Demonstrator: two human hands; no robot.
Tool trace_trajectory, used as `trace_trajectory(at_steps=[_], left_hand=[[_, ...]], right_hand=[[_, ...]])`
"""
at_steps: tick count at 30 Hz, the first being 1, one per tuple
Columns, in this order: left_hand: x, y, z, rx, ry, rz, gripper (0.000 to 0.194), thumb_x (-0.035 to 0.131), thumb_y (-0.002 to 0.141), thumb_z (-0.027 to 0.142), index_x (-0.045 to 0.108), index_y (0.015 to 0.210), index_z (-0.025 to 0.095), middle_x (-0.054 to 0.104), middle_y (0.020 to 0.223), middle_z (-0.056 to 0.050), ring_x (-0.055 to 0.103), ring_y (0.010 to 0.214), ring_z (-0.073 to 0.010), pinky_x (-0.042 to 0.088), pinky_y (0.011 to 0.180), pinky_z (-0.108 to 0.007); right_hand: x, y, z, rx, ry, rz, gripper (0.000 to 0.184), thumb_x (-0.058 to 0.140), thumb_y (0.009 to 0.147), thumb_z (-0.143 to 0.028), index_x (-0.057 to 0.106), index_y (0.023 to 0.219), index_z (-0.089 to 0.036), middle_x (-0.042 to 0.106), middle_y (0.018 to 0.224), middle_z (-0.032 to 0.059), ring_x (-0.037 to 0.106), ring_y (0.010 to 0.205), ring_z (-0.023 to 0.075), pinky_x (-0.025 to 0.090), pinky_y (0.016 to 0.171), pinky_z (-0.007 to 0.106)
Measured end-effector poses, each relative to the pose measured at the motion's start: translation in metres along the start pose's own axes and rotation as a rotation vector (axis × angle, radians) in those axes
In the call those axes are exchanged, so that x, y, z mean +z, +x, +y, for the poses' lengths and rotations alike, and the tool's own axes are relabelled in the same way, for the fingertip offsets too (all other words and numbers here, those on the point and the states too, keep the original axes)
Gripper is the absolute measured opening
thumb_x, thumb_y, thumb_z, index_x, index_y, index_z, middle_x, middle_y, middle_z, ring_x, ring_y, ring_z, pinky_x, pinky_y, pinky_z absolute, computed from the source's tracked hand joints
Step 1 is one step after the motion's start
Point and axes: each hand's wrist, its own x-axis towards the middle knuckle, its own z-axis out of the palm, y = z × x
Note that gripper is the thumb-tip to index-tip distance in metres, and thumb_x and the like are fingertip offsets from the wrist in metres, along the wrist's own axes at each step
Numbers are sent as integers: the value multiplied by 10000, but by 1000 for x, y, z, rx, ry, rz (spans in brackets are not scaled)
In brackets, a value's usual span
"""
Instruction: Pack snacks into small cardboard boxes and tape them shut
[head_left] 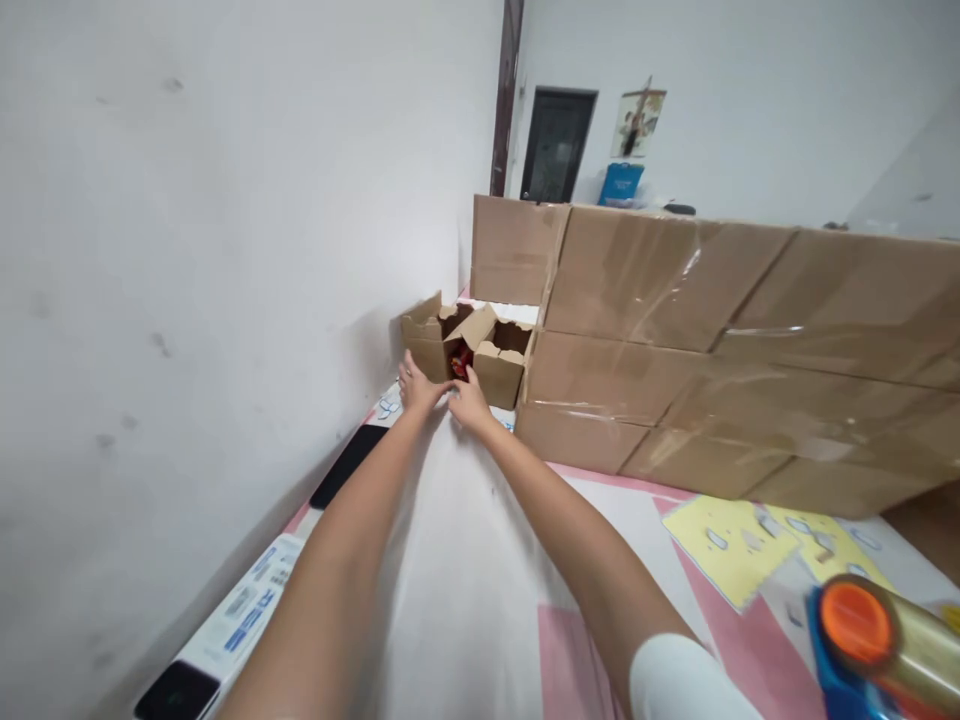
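Two small open-topped brown cardboard boxes (500,383) stand side by side ahead of me, with raised, notched flaps. A small red item (460,363) shows in the dark gap between them; its kind is unclear. My left hand (421,388) is at the near side of the left-hand box (424,350), its fingers spread and its thumb pointing inward. Beside it, my right hand (469,403) is in front of the red item and the right box, with one finger raised and the thumb apart. The thumbs nearly meet. I see nothing held in either hand.
A white wall (225,250) runs along the left. Taped cardboard (637,290) forms a tall barrier on the right. Along the wall lie a black flat object (349,465) and a white printed box (255,600). An orange-capped container (856,622) is at the lower right.
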Motion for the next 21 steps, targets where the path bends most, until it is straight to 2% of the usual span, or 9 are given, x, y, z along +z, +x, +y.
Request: trace_trajectory(at_steps=[3,6,8,10,13,16,18,21], left_hand=[[25,18,-10,-22,12,7,1293,901,585,329,66,1558,162,311,1546,-298,347,1450,-412,311,1162,-555],[38,19,-20,-12,3,37,1250,863,643,354,43,1566,158,355,1512,-274,420,1406,-379,376,1134,-496],[36,15,-21,-4,-1,57,1245,866,635,346,63,1565,150,373,1490,-260,466,1369,-359,409,1114,-455],[24,7,-16,-13,6,82,1244,872,621,334,82,1560,128,398,1457,-261,511,1323,-356,432,1095,-450],[-16,-8,-1,-18,38,141,1236,872,603,304,107,1561,148,388,1449,-257,540,1283,-367,451,1071,-479],[-73,-29,16,30,61,205,1222,875,585,311,149,1560,181,364,1490,-235,480,1344,-373,427,1101,-495],[-112,-49,25,53,46,246,1214,880,574,335,179,1549,156,369,1509,-236,407,1403,-374,384,1142,-507],[-165,-91,33,77,-19,282,1241,898,539,356,198,1541,139,355,1533,-250,351,1437,-379,320,1182,-539]], right_hand=[[22,30,15,48,49,-10,602,587,765,-112,559,1365,-61,134,1667,196,335,1492,312,271,1235,379],[36,43,30,44,80,-3,709,590,766,-128,459,1459,-59,190,1645,194,299,1507,298,242,1245,363],[40,45,35,30,111,1,732,581,784,-140,417,1492,-50,231,1621,198,289,1510,282,242,1242,346],[41,42,33,5,150,-4,738,567,803,-144,391,1515,-60,288,1587,191,302,1501,263,249,1238,340],[37,27,13,-60,219,-30,705,565,824,-153,418,1512,-98,377,1529,158,355,1467,227,268,1228,328],[30,1,-21,-206,310,-79,677,568,840,-158,442,1505,-134,419,1495,140,423,1409,225,331,1199,355],[24,-24,-48,-321,355,-92,665,568,846,-156,453,1502,-154,424,1483,141,429,1396,242,336,1197,401],[13,-75,-84,-438,373,-90,661,585,846,-145,465,1496,-168,422,1475,145,395,1417,251,285,1221,430]])
